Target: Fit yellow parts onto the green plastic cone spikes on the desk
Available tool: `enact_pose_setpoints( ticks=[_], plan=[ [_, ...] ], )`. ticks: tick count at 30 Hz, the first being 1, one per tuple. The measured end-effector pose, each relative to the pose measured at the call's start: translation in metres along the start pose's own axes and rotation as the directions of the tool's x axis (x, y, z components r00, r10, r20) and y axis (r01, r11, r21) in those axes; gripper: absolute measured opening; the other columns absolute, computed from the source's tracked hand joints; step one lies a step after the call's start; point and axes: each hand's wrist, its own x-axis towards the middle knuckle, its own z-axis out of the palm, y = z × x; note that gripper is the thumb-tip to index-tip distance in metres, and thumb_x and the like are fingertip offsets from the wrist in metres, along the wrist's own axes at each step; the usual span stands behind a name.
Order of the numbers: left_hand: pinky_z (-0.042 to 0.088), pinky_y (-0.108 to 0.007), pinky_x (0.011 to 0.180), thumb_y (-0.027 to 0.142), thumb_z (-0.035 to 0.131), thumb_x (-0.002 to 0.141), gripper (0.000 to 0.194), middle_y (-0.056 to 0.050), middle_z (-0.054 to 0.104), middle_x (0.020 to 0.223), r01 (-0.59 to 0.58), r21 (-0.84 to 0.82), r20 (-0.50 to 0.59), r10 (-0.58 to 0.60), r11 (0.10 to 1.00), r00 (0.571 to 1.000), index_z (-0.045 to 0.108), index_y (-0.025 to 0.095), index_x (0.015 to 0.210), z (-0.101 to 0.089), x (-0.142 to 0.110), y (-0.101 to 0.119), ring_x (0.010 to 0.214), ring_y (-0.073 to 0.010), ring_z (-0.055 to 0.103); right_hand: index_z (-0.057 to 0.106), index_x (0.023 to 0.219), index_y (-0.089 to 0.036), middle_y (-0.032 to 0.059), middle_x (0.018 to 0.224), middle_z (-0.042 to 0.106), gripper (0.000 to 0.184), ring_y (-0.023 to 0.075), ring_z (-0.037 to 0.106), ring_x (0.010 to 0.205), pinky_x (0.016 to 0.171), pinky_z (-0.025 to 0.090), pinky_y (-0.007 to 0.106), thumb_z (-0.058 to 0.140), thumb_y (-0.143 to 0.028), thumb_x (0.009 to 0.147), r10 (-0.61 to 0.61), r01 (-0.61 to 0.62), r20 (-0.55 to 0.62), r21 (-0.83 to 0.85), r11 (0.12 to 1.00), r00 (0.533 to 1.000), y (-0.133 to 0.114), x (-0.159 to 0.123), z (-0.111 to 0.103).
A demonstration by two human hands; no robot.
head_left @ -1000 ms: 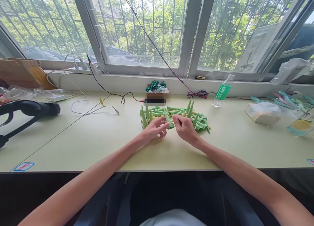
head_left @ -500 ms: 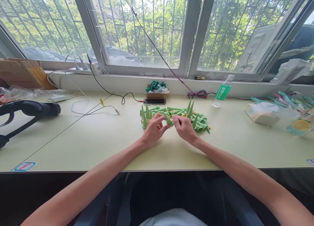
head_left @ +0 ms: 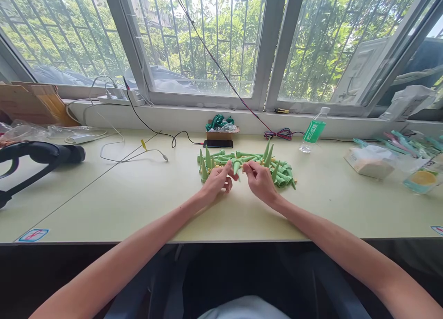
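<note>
My left hand is closed, its thumb and fingers gripping a small green plastic cone whose tip points down toward me. Close beside it on the right, my right hand is pinched shut near the cone; whatever sits between its fingertips is too small to make out. Behind and around both hands lies a pile of green cones, with small yellowish bits among them. Several cones stand upright, such as a tall cone behind my right hand and others left of my left hand.
Behind the pile are a phone and a small cardboard box holding green wrapping. A water bottle stands back right, near a tissue pack. On the left lie a black headset and a white cable.
The green cone has tipped over from pointing upward to pointing down toward me. My left hand's fingers have shifted around it. My right hand stays nearly in place.
</note>
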Motion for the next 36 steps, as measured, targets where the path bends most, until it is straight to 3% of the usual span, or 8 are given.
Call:
enact_pose_setpoints(
  ticks=[3,7,14,22,29,36],
  plan=[
    [0.035,-0.02,0.037,0.068,0.049,0.085,0.058,-0.006,0.06,0.075,0.056,-0.121,0.091,-0.045,0.991,0.995,0.059,0.012,0.074,-0.0008,0.0008,-0.0015,0.044,-0.0062,0.046,0.05,0.066,-0.019,-0.003,0.057,0.043,0.039,0.0116,0.035,0.053,0.055,0.029,0.026,0.04,-0.039,0.099,-0.035,0.035,0.074,-0.009,0.999,0.997,-0.0016,-0.0012,0.0004],
    [0.037,-0.019,0.037,0.065,0.053,0.084,0.055,-0.004,0.058,0.069,0.09,-0.15,0.169,-0.064,0.985,0.983,0.061,0.012,0.076,-0.0034,0.0017,-0.005,0.044,-0.0058,0.046,0.048,0.066,-0.019,-0.0033,0.057,0.041,0.038,0.0115,0.034,0.053,0.055,0.029,0.026,0.04,-0.039,0.099,-0.023,0.022,0.077,0.007,1.0,0.997,0.0002,-0.0019,0.0005],
    [0.038,-0.019,0.04,0.063,0.054,0.085,0.051,0.001,0.048,0.053,0.029,-0.102,0.211,-0.007,0.994,0.977,0.063,0.013,0.086,-0.007,0.0014,-0.0086,0.044,-0.0079,0.044,0.044,0.065,-0.02,-0.0038,0.055,0.04,0.04,0.0111,0.034,0.052,0.054,0.029,0.026,0.04,-0.042,0.098,-0.024,0.024,0.058,-0.004,1.0,0.998,0.0018,-0.0013,-0.0019],
    [0.038,-0.021,0.042,0.056,0.058,0.086,0.042,0.003,0.051,0.053,-0.106,0.024,0.144,0.102,0.994,0.984,0.049,0.017,0.074,-0.0072,-0.0017,-0.0059,0.044,-0.0081,0.046,0.044,0.063,-0.02,-0.0033,0.05,0.04,0.047,0.0117,0.037,0.049,0.053,0.03,0.026,0.035,-0.051,0.098,0.029,-0.031,0.095,0.024,0.999,0.995,0.0028,-0.0001,-0.0017],
    [0.034,-0.021,0.04,0.044,0.071,0.078,0.035,0.008,0.043,0.051,-0.172,0.102,0.145,0.156,0.98,0.977,0.048,0.02,0.086,-0.0038,-0.0045,-0.0065,0.04,-0.0071,0.041,0.042,0.059,-0.021,-0.002,0.046,0.042,0.054,0.0122,0.039,0.047,0.05,0.032,0.026,0.033,-0.06,0.096,0.068,-0.083,0.141,0.107,0.991,0.988,0.0055,0.0014,0.0008],
    [0.034,-0.02,0.036,0.045,0.069,0.08,0.036,-0.001,0.06,0.082,-0.197,0.101,0.127,0.183,0.975,0.975,0.047,0.018,0.087,-0.0013,-0.004,-0.0041,0.042,-0.0051,0.048,0.043,0.061,-0.021,-0.0018,0.048,0.044,0.053,0.0122,0.04,0.047,0.049,0.032,0.026,0.034,-0.06,0.095,0.076,-0.1,0.15,0.163,0.982,0.986,0.0073,0.0018,0.0044]
  ],
)
